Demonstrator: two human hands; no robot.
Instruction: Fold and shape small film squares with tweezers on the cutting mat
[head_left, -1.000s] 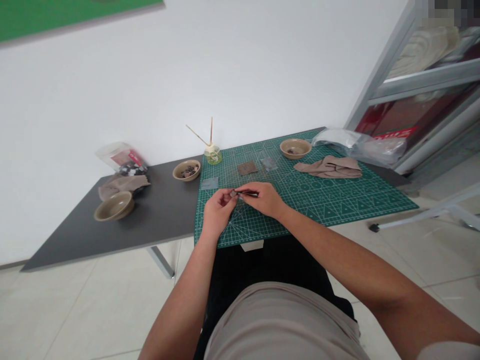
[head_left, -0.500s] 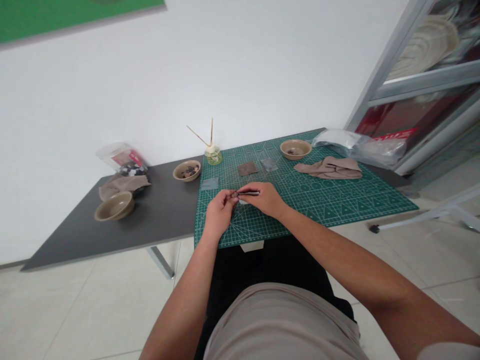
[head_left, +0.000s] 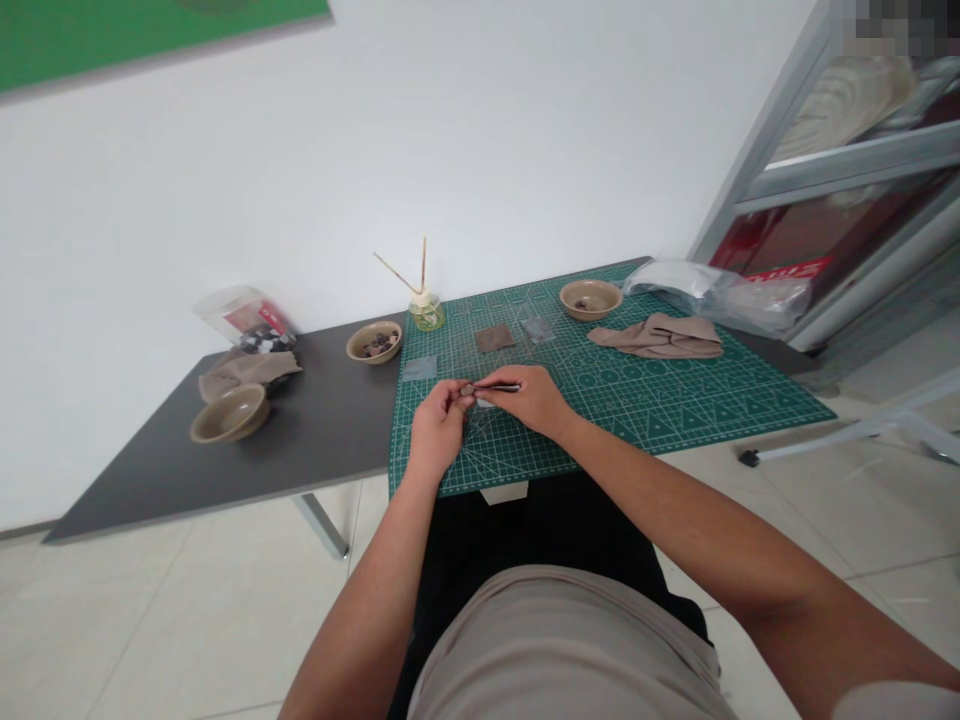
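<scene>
Small brown piece (head_left: pixel 468 390): between the two hands, at the left fingertips, above the cutting mat (head_left: pixel 652 385); partly hidden by fingers, so long axis not readable.
Left bowl (head_left: pixel 229 412): on the dark table (head_left: pixel 315 440), before a crumpled cloth (head_left: pixel 240 374).
Middle bowl (head_left: pixel 356 350): dark and pale bits inside; just off mat's left edge.
Grey square (head_left: pixel 420 368): flat, beyond left hand.
Left hand (head_left: pixel 439 425): thumb and fingers pinched on the piece, which lies to its right and farther out; nearer hand.
Thin sheet (head_left: pixel 505 387): edge-on, long axis roughly left-right; left end at the piece, contact uncertain.
Right hand (head_left: pixel 531 398): clamped on the thin sheet.
Right bowl (head_left: pixel 571 299): far side, behind folded cloth (head_left: pixel 664 338).
</scene>
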